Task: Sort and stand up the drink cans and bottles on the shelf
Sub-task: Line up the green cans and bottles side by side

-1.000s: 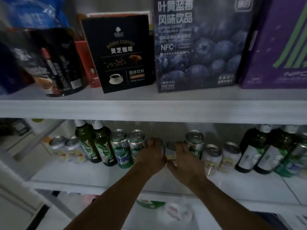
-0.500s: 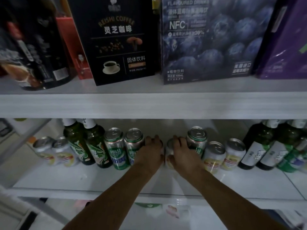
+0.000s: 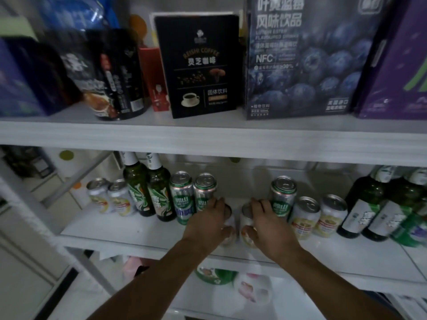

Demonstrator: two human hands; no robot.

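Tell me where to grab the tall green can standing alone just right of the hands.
Grip the tall green can round the middle of its body, from the front. It stands upright; a short yellow-labelled can sits close on its right, the right hand is close on its left, and the upper shelf overhangs its top, so a top grab looks cramped.

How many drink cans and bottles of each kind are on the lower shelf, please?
Short white aluminium cans: 6
Tall green aluminium cans: 3
Green glass bottles: 4
Total: 13, excluding one blurred green item at the right edge
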